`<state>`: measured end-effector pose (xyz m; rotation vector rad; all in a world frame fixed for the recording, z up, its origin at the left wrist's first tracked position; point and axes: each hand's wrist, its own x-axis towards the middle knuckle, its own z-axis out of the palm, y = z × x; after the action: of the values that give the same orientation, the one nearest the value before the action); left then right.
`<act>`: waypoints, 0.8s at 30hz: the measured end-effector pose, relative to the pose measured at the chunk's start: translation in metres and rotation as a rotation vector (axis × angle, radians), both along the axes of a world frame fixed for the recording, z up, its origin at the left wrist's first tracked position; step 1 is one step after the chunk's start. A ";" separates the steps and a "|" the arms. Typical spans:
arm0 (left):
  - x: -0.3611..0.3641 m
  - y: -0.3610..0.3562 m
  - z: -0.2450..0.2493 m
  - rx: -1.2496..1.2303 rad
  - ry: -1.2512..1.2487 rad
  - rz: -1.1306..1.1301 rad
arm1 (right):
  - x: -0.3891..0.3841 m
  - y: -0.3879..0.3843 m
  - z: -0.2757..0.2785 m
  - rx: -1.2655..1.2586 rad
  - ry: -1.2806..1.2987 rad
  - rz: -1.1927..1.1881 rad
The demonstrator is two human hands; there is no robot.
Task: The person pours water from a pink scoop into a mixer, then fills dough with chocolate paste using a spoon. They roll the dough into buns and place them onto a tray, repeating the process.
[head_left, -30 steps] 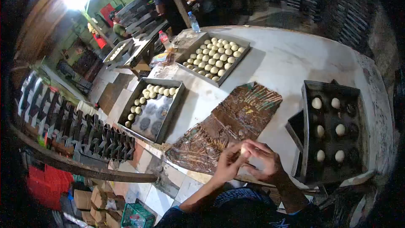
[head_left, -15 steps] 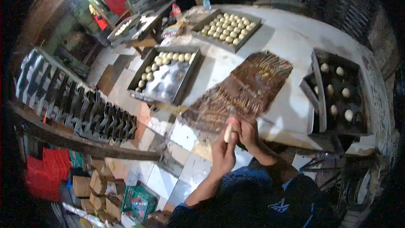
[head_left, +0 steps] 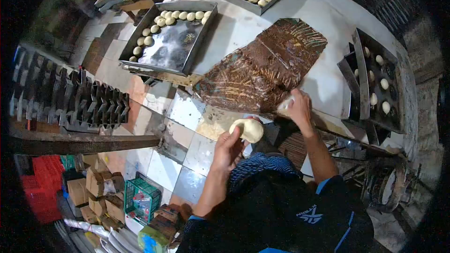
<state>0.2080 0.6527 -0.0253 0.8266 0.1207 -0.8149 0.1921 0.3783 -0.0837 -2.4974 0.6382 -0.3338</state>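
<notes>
In my left hand (head_left: 227, 149) rests a flattened round of pale dough (head_left: 249, 130), the thumb pressing on its face and the fingers beneath. My right hand (head_left: 300, 107) is closed at the near edge of a brown, ridged mass of paste (head_left: 262, 70) spread on the table. Something small and whitish shows at the right fingertips; what it is I cannot make out. Left of the paste, a metal tray (head_left: 187, 56) holds dough balls along its far and left sides. Another tray (head_left: 260, 8) at the back is full of dough balls.
On the right, dark trays (head_left: 360, 82) carry several spaced dough pieces. The white table (head_left: 323, 77) runs under the paste. Stacked metal pans (head_left: 70, 98) stand left, above a beam (head_left: 84, 144). A green crate (head_left: 140, 197) and cardboard boxes (head_left: 96, 185) sit on the tiled floor.
My hands have parted: the right moved to the paste's near edge, while the left keeps the dough, now showing its flat, wide side. The view has tilted downward.
</notes>
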 end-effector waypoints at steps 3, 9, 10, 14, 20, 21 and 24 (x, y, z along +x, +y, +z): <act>0.021 -0.021 0.019 -0.006 -0.177 0.028 | 0.005 -0.050 -0.054 -0.427 0.045 0.137; 0.067 -0.028 0.015 0.223 -0.205 0.126 | 0.013 -0.061 -0.010 -0.203 0.139 0.360; 0.074 -0.030 0.012 0.205 -0.194 0.153 | 0.019 -0.070 -0.017 -0.280 -0.068 0.376; 0.095 -0.052 0.003 0.173 -0.173 0.175 | 0.038 -0.093 -0.042 -0.262 -0.032 0.413; 0.106 -0.094 0.003 0.233 -0.142 0.169 | 0.047 -0.109 -0.040 0.407 0.306 0.632; 0.106 -0.103 -0.004 0.232 -0.149 0.209 | 0.048 -0.113 -0.043 0.823 0.393 0.614; 0.107 -0.129 -0.009 0.263 0.006 0.272 | 0.052 -0.109 -0.014 0.976 0.283 0.597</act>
<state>0.3145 0.5238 -0.0344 1.0297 0.3442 -0.5511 0.2443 0.2690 -0.0981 -1.6555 0.0659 0.4656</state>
